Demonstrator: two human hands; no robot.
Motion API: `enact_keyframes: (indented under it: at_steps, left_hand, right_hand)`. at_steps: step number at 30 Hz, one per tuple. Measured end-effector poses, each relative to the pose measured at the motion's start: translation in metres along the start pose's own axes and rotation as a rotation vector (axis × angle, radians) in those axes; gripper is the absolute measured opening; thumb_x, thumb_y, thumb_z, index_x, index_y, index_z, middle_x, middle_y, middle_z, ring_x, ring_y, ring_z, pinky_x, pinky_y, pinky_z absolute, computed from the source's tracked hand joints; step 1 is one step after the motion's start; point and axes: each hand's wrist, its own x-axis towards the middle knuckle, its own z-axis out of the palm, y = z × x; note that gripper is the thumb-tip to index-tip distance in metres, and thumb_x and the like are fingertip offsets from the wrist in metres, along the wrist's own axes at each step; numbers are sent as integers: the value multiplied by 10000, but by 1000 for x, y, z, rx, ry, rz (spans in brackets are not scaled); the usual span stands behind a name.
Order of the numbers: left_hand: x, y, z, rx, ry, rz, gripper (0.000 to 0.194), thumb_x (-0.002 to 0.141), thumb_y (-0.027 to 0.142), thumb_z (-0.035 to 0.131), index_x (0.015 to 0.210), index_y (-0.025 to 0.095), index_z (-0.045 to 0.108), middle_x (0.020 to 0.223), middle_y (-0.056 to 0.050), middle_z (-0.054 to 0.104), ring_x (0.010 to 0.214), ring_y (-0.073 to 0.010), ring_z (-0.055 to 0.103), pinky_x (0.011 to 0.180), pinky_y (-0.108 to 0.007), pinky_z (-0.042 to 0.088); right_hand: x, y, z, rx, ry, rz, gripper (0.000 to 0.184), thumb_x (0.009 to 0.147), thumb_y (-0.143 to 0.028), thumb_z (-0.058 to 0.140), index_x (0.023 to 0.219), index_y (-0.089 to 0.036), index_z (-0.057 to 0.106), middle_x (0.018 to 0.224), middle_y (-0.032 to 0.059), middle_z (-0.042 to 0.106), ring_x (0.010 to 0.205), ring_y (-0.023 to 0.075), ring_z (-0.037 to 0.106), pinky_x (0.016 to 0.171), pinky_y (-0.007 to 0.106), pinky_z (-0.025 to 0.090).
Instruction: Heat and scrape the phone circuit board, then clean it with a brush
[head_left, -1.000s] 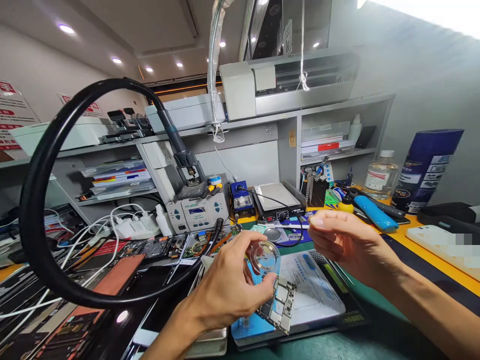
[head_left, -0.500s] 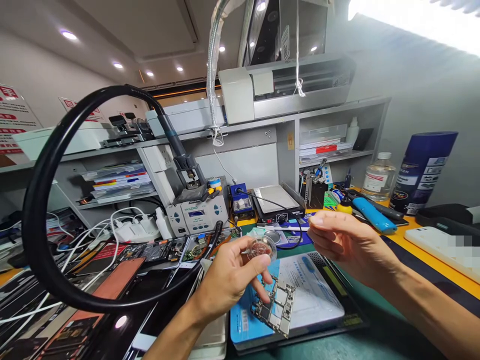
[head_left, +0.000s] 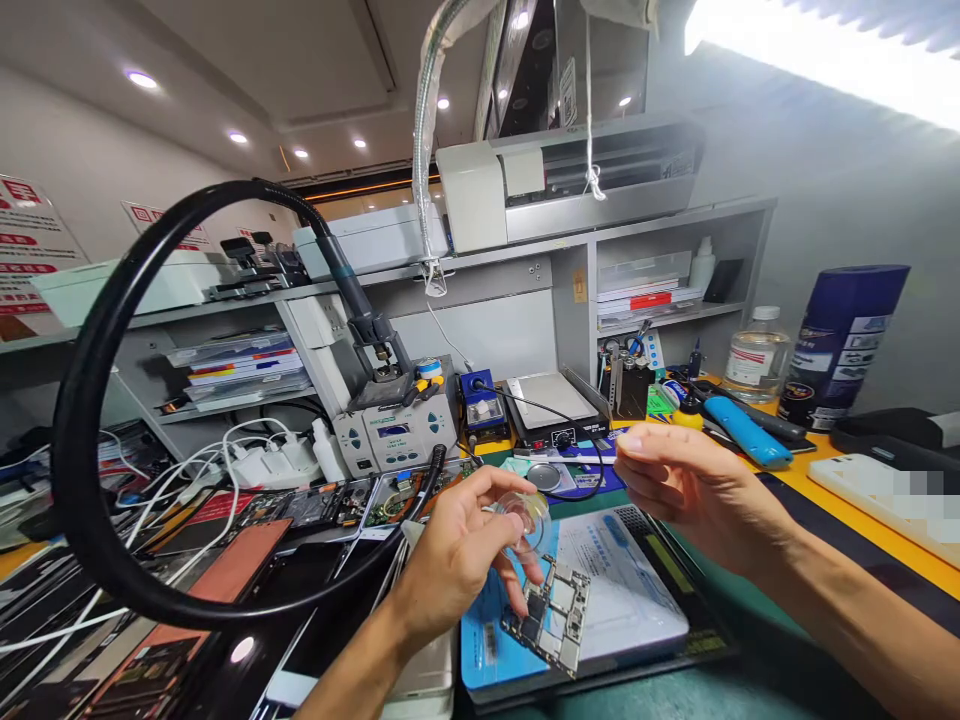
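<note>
My left hand (head_left: pixel 469 545) is closed on a small clear round plastic container (head_left: pixel 529 525), held tilted between thumb and fingers. Just below, a phone logic board (head_left: pixel 551 615) overlaps a blue-and-white box (head_left: pixel 637 610). My lower left fingers reach over the board's upper edge; whether they grip it I cannot tell. To the right, my right hand (head_left: pixel 682 480) hovers above the bench with thumb and forefinger pinched together. A thin white strip (head_left: pixel 581 459) reaches toward those fingertips, but I cannot make out whether they hold it or anything else.
A thick black hose (head_left: pixel 67 440) loops over phone parts at left, beside a hot-air station (head_left: pixel 397 430). Behind are a heating plate (head_left: pixel 555 400) and a blue soldering unit (head_left: pixel 484 405). At right stand a clear bottle (head_left: pixel 756 355) and a purple can (head_left: pixel 844 345).
My left hand has turned the round container, which now tilts more and sits slightly lower and to the right. My right hand stays pinched in nearly the same place.
</note>
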Motion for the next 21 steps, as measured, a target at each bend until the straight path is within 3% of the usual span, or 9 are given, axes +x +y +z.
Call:
enact_keyframes:
  at_steps: [10, 21]
  left_hand:
    - [2, -1, -1, -52, -32, -101, 386, 840, 425, 738, 1049, 136, 591, 723, -14, 625, 609, -187, 706, 396, -227, 564]
    - [3, 0, -3, 105, 75, -97, 385, 827, 482, 743, 902, 113, 661, 636, -1, 595, 463, -117, 606, 339, -173, 469]
  right_hand:
    - [-1, 0, 2, -32, 13, 13, 523, 695, -433, 861, 579, -204, 406, 528, -81, 291, 482, 63, 156, 483, 276, 114]
    - [1, 2, 2, -99, -2, 35, 544, 693, -469, 850, 566, -210, 389, 515, -76, 300, 477, 66, 161, 477, 277, 121]
